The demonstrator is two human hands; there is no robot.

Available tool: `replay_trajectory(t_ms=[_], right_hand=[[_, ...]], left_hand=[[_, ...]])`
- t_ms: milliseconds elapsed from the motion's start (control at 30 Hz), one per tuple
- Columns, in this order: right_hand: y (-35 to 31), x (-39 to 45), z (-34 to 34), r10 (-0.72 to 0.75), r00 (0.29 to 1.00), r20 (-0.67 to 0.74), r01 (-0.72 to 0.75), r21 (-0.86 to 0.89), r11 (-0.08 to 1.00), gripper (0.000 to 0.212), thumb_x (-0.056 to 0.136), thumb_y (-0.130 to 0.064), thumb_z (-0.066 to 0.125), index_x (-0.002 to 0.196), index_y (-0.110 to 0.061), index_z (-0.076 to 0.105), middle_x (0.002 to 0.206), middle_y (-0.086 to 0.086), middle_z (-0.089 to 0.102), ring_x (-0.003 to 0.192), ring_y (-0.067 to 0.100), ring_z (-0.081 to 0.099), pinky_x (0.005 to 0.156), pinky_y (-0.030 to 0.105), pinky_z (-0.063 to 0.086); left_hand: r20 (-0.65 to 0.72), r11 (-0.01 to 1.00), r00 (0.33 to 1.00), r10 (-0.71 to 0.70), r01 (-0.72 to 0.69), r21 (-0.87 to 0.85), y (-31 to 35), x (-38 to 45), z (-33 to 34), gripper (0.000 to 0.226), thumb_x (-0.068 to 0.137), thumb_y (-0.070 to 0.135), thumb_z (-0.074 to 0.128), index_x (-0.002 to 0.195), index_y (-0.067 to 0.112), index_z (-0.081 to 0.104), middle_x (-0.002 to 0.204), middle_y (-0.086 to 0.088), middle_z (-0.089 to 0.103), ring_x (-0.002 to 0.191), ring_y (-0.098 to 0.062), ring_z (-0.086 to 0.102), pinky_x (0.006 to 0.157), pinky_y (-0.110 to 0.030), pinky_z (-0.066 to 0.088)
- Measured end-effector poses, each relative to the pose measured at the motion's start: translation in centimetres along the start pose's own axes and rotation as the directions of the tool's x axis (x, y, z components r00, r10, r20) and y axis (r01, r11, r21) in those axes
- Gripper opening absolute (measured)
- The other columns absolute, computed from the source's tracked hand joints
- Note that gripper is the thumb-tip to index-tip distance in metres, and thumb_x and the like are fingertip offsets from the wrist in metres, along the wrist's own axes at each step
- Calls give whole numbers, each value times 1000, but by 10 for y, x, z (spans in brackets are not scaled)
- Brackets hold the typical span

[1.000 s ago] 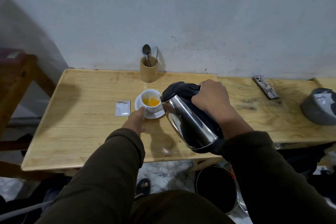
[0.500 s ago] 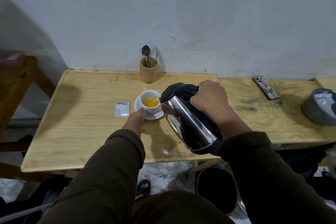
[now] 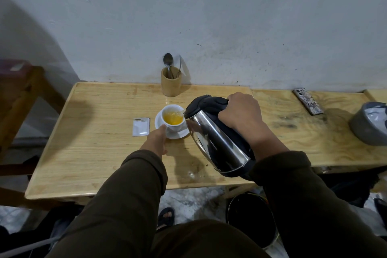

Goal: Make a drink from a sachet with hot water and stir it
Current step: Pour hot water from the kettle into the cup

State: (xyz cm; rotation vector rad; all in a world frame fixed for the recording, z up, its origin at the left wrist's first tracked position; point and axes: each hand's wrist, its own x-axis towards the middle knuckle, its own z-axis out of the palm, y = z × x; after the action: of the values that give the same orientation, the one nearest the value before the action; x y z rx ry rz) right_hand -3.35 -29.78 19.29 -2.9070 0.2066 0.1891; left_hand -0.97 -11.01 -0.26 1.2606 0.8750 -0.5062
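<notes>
Head view: right hand (image 3: 240, 114) clenches the kettle (image 3: 217, 140) handle, spout tipped at the cup (image 3: 172, 118) rim; left hand (image 3: 157, 141) steadies the saucer (image 3: 180, 134), its grip hidden; sachet (image 3: 141, 126) lies left of the cup, spoon (image 3: 168, 63) behind it on the counter (image 3: 94, 153); kettle likely heavy, hot, so hold only the handle; cup fragile.
</notes>
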Motion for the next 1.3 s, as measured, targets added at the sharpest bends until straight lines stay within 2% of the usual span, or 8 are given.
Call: replay_trajectory(t_ms=[433, 567, 767, 900, 933, 1033, 1133, 1300], right_hand=[[8, -1, 1, -11, 1000, 1, 11, 40, 999, 30, 75, -10, 57, 56, -17, 35, 58, 0, 42, 52, 12, 37, 44, 21, 24], [19, -1, 5, -27, 1000, 0, 27, 76, 997, 14, 74, -8, 55, 66, -12, 45, 58, 0, 42, 51, 12, 38, 44, 21, 24], [46, -9, 8, 15, 999, -50, -2, 255, 967, 31, 75, -9, 58, 56, -22, 38, 57, -3, 45, 53, 9, 41, 44, 22, 25], [71, -18, 9, 101, 990, -103, -50, 414, 909, 3, 72, -10, 60, 72, -10, 56, 61, -1, 51, 63, 21, 51, 48, 25, 35], [77, -21, 9, 135, 983, -121, -66, 454, 889, 5, 72, -10, 60, 76, -8, 59, 64, 2, 54, 66, 23, 52, 50, 27, 36], [96, -33, 10, 235, 958, -161, -106, 565, 819, 8, 71, -11, 62, 80, -10, 62, 75, 7, 63, 73, 27, 58, 62, 31, 45], [115, -46, 15, 316, 931, -183, -132, 638, 758, 6, 71, -10, 60, 76, -13, 60, 67, 0, 60, 69, 24, 58, 63, 31, 46], [149, -63, 26, 444, 874, -199, -170, 729, 663, 6, 72, -11, 61, 75, -15, 58, 63, -6, 53, 64, 20, 53, 57, 25, 38]], left_hand=[[-12, 994, 996, 83, -82, 65, -6, -4, 4, 54, 96, 44, 42, 136, 7, 44, 118, -15, 54, 92, -24, 50, 81, -36, 38], [-46, 996, 997, 65, -62, 59, -6, -8, 9, 60, 94, 47, 40, 140, 10, 40, 135, -14, 51, 114, -28, 48, 95, -42, 36], [-198, 996, 977, 85, -75, 56, -15, -8, 25, 72, 96, 56, 18, 140, 5, 41, 142, -20, 48, 131, -35, 45, 114, -47, 33], [-259, 977, 951, 169, -127, 170, -31, -10, 43, 76, 98, 55, 13, 138, -2, 44, 142, -25, 47, 132, -39, 45, 115, -45, 32], [-256, 965, 948, 190, -133, 225, -35, -13, 48, 75, 99, 53, 13, 138, -2, 43, 143, -26, 46, 132, -39, 44, 115, -44, 31], [-234, 915, 947, 221, -119, 385, -46, -21, 62, 69, 100, 48, 18, 142, -2, 39, 147, -24, 42, 136, -39, 39, 114, -41, 29], [-194, 821, 950, 243, -95, 564, -58, -28, 73, 62, 102, 41, 23, 142, -4, 37, 148, -24, 40, 137, -38, 38, 114, -40, 29], [-62, 458, 957, 284, -79, 886, -84, -30, 89, 62, 98, 44, 25, 139, 2, 44, 147, -18, 41, 138, -35, 32, 115, -42, 25]])
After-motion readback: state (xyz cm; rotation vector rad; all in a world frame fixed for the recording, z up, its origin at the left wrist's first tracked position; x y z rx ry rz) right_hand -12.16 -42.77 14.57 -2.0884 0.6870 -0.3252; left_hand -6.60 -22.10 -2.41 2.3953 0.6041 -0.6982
